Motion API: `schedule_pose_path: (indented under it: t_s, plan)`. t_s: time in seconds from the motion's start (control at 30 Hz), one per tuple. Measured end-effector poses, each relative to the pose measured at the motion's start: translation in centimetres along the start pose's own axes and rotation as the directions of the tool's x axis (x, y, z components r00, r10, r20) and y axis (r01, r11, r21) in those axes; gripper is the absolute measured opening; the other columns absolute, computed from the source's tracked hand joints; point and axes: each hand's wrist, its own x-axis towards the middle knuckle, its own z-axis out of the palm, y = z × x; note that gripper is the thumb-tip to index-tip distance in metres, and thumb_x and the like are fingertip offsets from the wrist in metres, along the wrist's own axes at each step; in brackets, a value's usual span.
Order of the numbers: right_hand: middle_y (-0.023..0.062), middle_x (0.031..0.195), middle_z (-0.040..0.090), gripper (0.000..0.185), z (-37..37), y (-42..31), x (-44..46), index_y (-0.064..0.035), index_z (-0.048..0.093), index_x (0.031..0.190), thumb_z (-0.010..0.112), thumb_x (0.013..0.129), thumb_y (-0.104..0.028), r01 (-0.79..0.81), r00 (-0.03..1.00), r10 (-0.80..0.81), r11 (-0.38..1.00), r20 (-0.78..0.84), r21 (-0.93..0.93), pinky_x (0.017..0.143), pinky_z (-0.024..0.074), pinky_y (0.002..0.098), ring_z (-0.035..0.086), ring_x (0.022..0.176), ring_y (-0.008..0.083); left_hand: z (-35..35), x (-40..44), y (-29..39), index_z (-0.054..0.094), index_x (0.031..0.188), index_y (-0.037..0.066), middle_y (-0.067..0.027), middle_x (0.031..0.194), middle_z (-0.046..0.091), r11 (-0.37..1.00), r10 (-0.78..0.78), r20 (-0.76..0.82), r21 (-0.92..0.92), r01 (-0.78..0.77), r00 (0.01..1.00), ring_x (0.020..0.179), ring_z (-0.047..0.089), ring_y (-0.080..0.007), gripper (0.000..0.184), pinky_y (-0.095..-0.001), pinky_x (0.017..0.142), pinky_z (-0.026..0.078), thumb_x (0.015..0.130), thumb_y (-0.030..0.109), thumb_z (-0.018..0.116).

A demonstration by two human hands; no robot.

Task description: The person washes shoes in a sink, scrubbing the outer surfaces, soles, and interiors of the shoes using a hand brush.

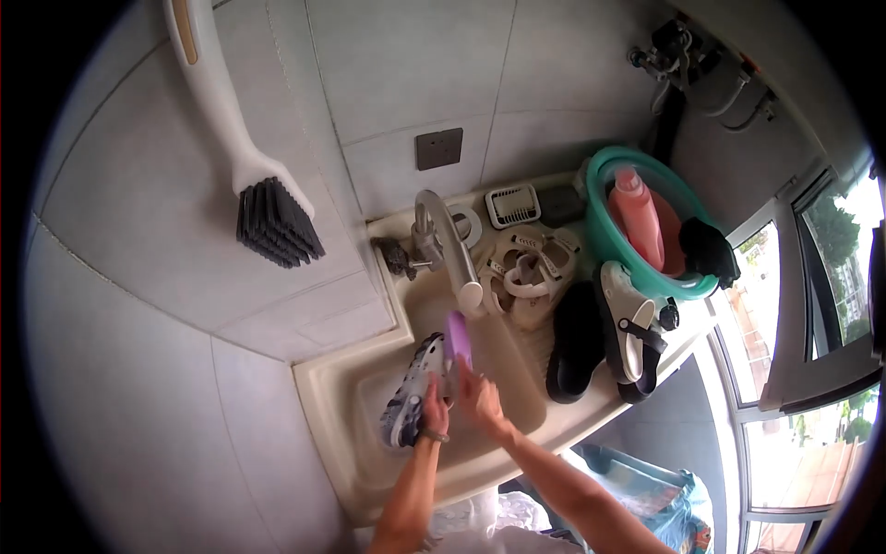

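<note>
Over the sink (318, 380), my left hand (436, 413) grips a clog (402, 406) with a white, black and grey marbled pattern. The clog is tilted, one end pointing toward the tap. My right hand (481, 403) is closed around a purple brush (457, 340), which lies against or just beside the clog's right side. Its bristles are hidden from this angle. Above the brush hangs the spout of a metal tap (452, 254).
Right of the sink stand cream sandals (535, 272), a black clog (577, 343) and a white clog (624, 323). Behind them, a teal basin (598, 198) holds a pink bottle (639, 222). A soap dish (513, 206) sits by the wall. A large white-handled brush (272, 208) hangs upper left.
</note>
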Motion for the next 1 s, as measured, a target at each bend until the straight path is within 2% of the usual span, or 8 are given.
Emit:
schedule_pose_path:
  t_s: [0.13,0.2,0.4,0.47,0.53,0.63,0.77,1.0]
  plan:
    - [0.0278,0.080,0.062,0.047,0.1,-2.9,-4.1,-0.0128,0.051,0.136,0.051,0.089,-0.013,0.154,0.987,-0.150,0.986,-0.053,0.070,0.064,0.0519,0.0479,0.063,0.075,0.0463,3.1,-2.3,4.8,0.062,0.114,0.016,0.0007,0.095,0.067,0.933,-0.197,0.202,-0.263,0.247,0.959,0.081,0.062,-0.0109,0.041,-0.0250,0.065,0.048,0.099,0.049,0.044]
    - [0.0282,0.081,0.061,0.045,-1.3,-3.7,-0.8,-0.0116,0.051,0.135,0.051,0.090,-0.014,-0.088,0.988,0.076,0.993,0.131,0.082,0.063,0.0511,0.0482,0.063,0.077,0.0450,3.9,-2.9,4.9,0.060,0.119,0.014,0.0006,0.102,0.067,0.983,-0.109,0.017,-0.144,0.111,0.994,0.084,0.062,-0.0098,0.043,-0.0247,0.066,0.046,0.100,0.049,0.043]
    - [0.0295,0.080,0.061,0.050,-0.2,-1.4,-2.4,-0.0166,0.047,0.139,0.050,0.090,-0.010,0.179,0.984,-0.175,0.978,-0.046,0.110,0.063,0.0492,0.0553,0.061,0.075,0.0474,3.0,-2.7,5.5,0.053,0.130,0.010,-0.0024,0.122,0.062,0.984,-0.065,0.130,-0.156,0.085,0.989,0.111,0.057,-0.0170,0.046,-0.0328,0.095,0.044,0.100,0.043,0.044]
    - [0.0282,0.081,0.062,0.046,-1.2,-2.4,-3.6,-0.0142,0.049,0.137,0.049,0.091,-0.011,0.204,0.979,-0.201,0.974,-0.032,0.099,0.066,0.0494,0.0532,0.062,0.078,0.0472,-2.2,0.4,2.7,0.053,0.130,0.010,-0.0014,0.118,0.063,0.875,-0.145,0.441,-0.361,0.323,0.886,0.106,0.058,-0.0169,0.046,-0.0318,0.091,0.045,0.100,0.044,0.044]
    - [0.0273,0.081,0.062,0.045,-2.0,-2.6,-1.8,-0.0121,0.049,0.137,0.049,0.091,-0.011,0.006,0.988,-0.026,0.992,0.154,0.130,0.065,0.0496,0.0512,0.062,0.078,0.0465,4.0,-3.0,5.8,0.059,0.121,0.014,0.0044,0.100,0.066,0.960,-0.181,0.052,-0.209,0.188,0.982,0.080,0.061,-0.0096,0.041,-0.0235,0.058,0.043,0.098,0.046,0.047]
    - [0.0259,0.079,0.061,0.048,-2.1,-2.9,2.1,-0.0130,0.046,0.139,0.050,0.091,-0.011,-0.055,0.993,0.047,0.996,0.112,0.076,0.060,0.0487,0.0508,0.062,0.076,0.0441,1.0,-2.3,5.5,0.060,0.118,0.015,0.0061,0.100,0.067,0.976,-0.095,0.268,-0.166,0.143,0.959,0.077,0.061,-0.0049,0.038,-0.0229,0.052,0.038,0.097,0.046,0.050]
    - [0.0282,0.077,0.061,0.047,-1.1,-1.7,-3.8,-0.0157,0.046,0.140,0.047,0.093,-0.011,0.252,0.968,-0.249,0.962,-0.037,0.109,0.062,0.0497,0.0528,0.062,0.073,0.0460,2.2,-2.7,5.7,0.056,0.124,0.010,-0.0015,0.115,0.065,0.933,-0.142,0.177,-0.303,0.191,0.974,0.096,0.063,-0.0144,0.045,-0.0264,0.076,0.048,0.100,0.046,0.044]
    - [0.0252,0.078,0.063,0.048,-1.3,-3.6,0.9,-0.0173,0.046,0.140,0.049,0.092,-0.014,0.009,0.997,-0.013,0.998,0.078,0.057,0.062,0.0498,0.0531,0.062,0.072,0.0450,2.1,-2.3,5.1,0.049,0.133,0.005,-0.0068,0.125,0.060,0.940,-0.018,0.175,-0.332,0.076,0.984,0.113,0.058,-0.0197,0.048,-0.0338,0.097,0.045,0.102,0.041,0.038]
